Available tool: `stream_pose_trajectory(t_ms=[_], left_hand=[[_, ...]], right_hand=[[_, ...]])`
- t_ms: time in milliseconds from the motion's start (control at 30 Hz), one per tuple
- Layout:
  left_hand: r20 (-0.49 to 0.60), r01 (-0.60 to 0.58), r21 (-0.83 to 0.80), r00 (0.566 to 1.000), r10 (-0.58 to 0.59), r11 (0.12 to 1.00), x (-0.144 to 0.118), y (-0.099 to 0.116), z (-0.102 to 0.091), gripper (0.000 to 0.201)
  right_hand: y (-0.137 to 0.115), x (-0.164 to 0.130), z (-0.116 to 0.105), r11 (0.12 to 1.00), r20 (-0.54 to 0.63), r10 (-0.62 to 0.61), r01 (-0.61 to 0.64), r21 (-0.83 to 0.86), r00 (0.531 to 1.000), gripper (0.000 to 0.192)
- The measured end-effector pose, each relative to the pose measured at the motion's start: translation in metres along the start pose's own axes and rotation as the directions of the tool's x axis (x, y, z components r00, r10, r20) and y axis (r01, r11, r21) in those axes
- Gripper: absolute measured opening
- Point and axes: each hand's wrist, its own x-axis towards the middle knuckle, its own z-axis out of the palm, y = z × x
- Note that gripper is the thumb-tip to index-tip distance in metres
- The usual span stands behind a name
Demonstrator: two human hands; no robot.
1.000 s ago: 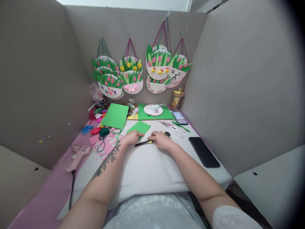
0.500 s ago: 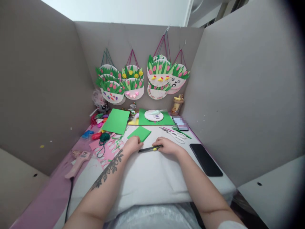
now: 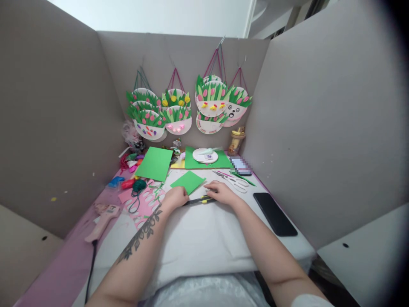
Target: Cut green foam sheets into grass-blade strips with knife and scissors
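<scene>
The left hand is laid flat with its fingers loosely curled on the near corner of the small green sheet; nothing is gripped. The right hand rests with its fingers bent over the handle of the black-and-yellow cutter; whether the handle is clamped cannot be told. The cutter lies on the white surface, between both hands, just below the sheet's near edge. Three green sheets are counted: the small one, a larger one to its left, and one under the paper plate. One pair of scissors, one black phone and one glue gun are present.
</scene>
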Motion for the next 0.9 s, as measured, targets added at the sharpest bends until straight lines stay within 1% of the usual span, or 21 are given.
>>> stream_pose_trajectory(t_ms=[100, 200, 300, 433, 467, 533, 633, 700, 767, 833, 900], left_hand=[[0.017, -0.017, -0.022, 1.0, 0.017, 1.0, 0.001, -0.004, 0.001, 0.014], [-0.025, -0.011, -0.053, 1.0, 0.01, 0.999, 0.002, -0.006, 0.004, 0.019], [-0.071, -0.012, -0.046, 0.997, 0.009, 0.999, 0.002, -0.004, 0.006, 0.023], [-0.009, -0.028, -0.064, 1.0, 0.028, 0.998, 0.003, -0.004, 0.006, 0.016], [-0.01, -0.026, -0.081, 1.0, 0.025, 0.996, 0.004, -0.006, 0.005, 0.016], [-0.064, -0.005, -0.115, 0.998, -0.002, 0.993, 0.007, -0.011, 0.004, 0.019], [-0.198, 0.021, -0.17, 0.979, -0.054, 0.985, 0.012, -0.02, 0.002, 0.023], [-0.241, -0.032, -0.213, 0.97, -0.021, 0.976, 0.015, -0.024, 0.003, 0.025], [-0.238, -0.133, -0.245, 0.968, 0.074, 0.96, 0.015, -0.024, 0.005, 0.024], [-0.214, -0.217, -0.251, 0.963, 0.165, 0.943, 0.015, -0.022, 0.007, 0.025], [-0.194, -0.252, -0.236, 0.959, 0.208, 0.939, 0.014, -0.02, 0.008, 0.026]], right_hand=[[0.005, 0.003, 0.003, 0.998, -0.14, 0.043, -0.048, -0.035, 0.989, 0.032], [0.012, 0.006, 0.006, 0.994, -0.223, 0.076, -0.092, -0.065, 0.972, 0.031], [0.02, 0.007, 0.008, 0.989, -0.243, 0.099, -0.122, -0.083, 0.965, 0.029], [0.024, 0.007, 0.01, 0.989, -0.235, 0.094, -0.117, -0.085, 0.967, 0.029], [0.024, 0.006, 0.011, 0.99, -0.232, 0.089, -0.111, -0.082, 0.968, 0.028], [0.022, 0.006, 0.011, 0.993, -0.231, 0.083, -0.1, -0.065, 0.969, 0.029], [0.016, 0.006, 0.012, 0.996, -0.239, 0.076, -0.083, -0.019, 0.968, 0.028], [0.011, 0.007, 0.013, 0.995, -0.255, 0.092, -0.082, 0.051, 0.962, 0.029], [0.005, 0.009, 0.014, 0.974, -0.278, 0.161, -0.106, 0.202, 0.947, 0.033], [0.001, 0.01, 0.014, 0.897, -0.281, 0.277, -0.143, 0.417, 0.919, 0.038], [0.0, 0.011, 0.013, 0.793, -0.264, 0.374, -0.159, 0.588, 0.889, 0.036]])
